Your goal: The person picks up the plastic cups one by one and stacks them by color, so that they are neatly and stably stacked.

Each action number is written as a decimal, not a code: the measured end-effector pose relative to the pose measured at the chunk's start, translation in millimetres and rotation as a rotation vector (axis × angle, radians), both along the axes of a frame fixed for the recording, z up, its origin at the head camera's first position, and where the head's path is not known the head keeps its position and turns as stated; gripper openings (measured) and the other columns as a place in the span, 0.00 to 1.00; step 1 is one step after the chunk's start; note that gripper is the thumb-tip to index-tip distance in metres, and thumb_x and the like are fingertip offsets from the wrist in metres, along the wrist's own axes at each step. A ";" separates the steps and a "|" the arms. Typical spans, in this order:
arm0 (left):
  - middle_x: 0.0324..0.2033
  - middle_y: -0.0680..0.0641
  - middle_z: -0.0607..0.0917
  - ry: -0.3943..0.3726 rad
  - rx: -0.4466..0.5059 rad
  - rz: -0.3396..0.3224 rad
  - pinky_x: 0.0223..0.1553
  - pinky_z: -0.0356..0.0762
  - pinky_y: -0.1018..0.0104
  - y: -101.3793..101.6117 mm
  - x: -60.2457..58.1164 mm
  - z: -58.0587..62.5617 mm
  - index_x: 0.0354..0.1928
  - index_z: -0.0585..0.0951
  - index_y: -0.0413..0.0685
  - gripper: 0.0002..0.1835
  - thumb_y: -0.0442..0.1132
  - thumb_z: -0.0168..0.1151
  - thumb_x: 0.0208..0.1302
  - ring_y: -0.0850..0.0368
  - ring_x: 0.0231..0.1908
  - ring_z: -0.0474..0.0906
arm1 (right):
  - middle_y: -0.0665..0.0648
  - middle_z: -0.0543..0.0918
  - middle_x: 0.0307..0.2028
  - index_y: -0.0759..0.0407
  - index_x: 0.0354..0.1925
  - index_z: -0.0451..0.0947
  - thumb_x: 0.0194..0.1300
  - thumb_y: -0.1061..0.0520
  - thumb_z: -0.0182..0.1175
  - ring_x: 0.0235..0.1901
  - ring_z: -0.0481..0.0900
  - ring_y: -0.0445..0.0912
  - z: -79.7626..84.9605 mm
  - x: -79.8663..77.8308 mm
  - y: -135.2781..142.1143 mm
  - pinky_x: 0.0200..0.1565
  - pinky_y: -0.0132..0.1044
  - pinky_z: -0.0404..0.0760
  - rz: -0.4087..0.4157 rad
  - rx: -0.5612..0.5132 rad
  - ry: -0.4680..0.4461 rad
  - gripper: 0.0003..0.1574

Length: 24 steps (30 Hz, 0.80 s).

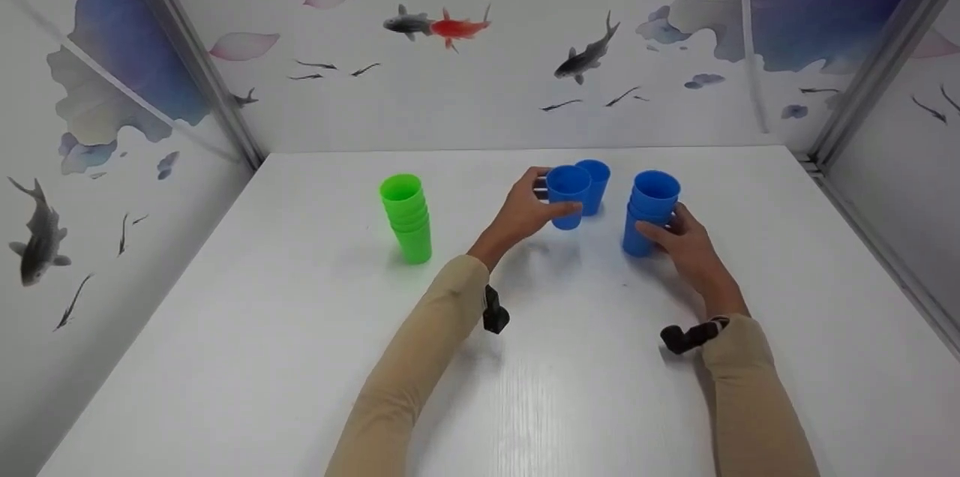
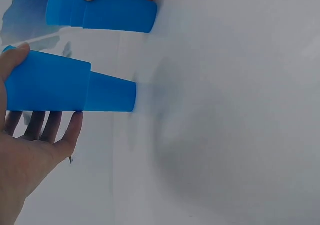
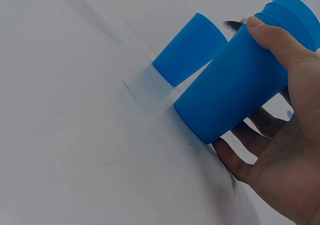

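Observation:
In the head view my left hand grips a blue cup, raised off the white table, with its thumb across the near side. Behind it and slightly to the right stands a single blue cup, partly hidden by the raised one. My right hand holds a stack of blue cups from the right side, thumb in front and fingers behind. The right wrist view shows several nested rims at the top of this stack; its base is down at the table.
A stack of green cups stands upright to the left of my left hand. The white table is bounded by a patterned back wall and by side walls with metal posts at the corners.

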<state>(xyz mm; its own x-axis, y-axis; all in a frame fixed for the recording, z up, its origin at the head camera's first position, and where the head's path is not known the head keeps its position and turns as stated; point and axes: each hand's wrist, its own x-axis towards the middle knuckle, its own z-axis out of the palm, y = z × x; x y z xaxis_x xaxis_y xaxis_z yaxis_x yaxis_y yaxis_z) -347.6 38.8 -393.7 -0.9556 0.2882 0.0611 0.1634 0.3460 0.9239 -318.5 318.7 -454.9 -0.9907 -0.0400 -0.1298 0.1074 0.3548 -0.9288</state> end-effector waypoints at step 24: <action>0.67 0.47 0.76 0.142 0.040 -0.016 0.63 0.78 0.57 53.2 3.6 78.0 0.71 0.67 0.53 0.39 0.53 0.71 0.60 0.53 0.65 0.75 | 0.60 0.45 0.81 0.44 0.81 0.32 0.59 0.24 0.61 0.80 0.45 0.61 -1.4 -1.5 -1.5 0.76 0.60 0.53 -0.020 0.008 -0.013 0.70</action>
<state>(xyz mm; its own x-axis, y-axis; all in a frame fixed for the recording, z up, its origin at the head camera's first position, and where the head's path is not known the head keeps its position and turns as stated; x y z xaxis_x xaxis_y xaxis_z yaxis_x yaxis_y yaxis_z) -344.0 92.0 -315.7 -0.9318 0.2979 0.2072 0.2988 0.3059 0.9040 -320.0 317.2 -456.3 -0.9895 -0.0190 -0.1430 0.1267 0.3595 -0.9245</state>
